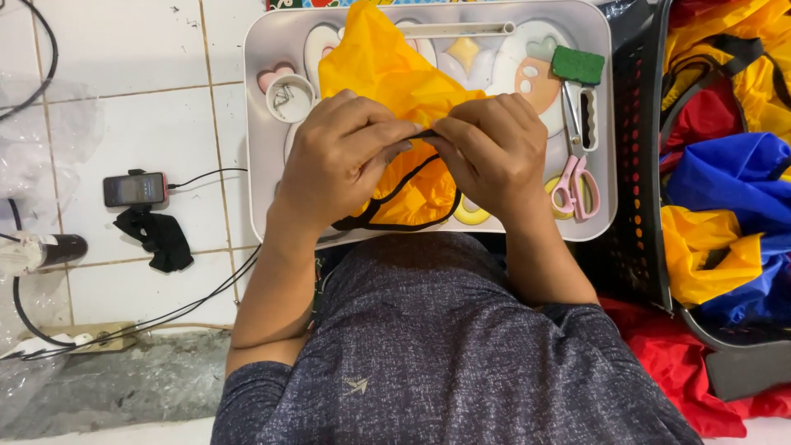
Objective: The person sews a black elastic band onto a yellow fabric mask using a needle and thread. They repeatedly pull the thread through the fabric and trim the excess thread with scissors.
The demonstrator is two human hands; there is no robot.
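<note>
A piece of orange fabric (383, 70) with a black drawstring cord (404, 221) lies on a small grey lap table (259, 165). My left hand (338, 156) and my right hand (494, 152) meet over its middle, both pinching the black cord and the fabric's edge between fingertips. The cord hangs in a loop below my hands. The fabric spreads up toward the table's far edge.
On the table are a small white cup (288, 99), a green sponge block (577, 64), a metal tool (581, 115) and pink scissors (577, 185). A black basket (643, 165) of yellow, blue and red fabric stands right. A phone (134, 189) and cables lie on the tiled floor left.
</note>
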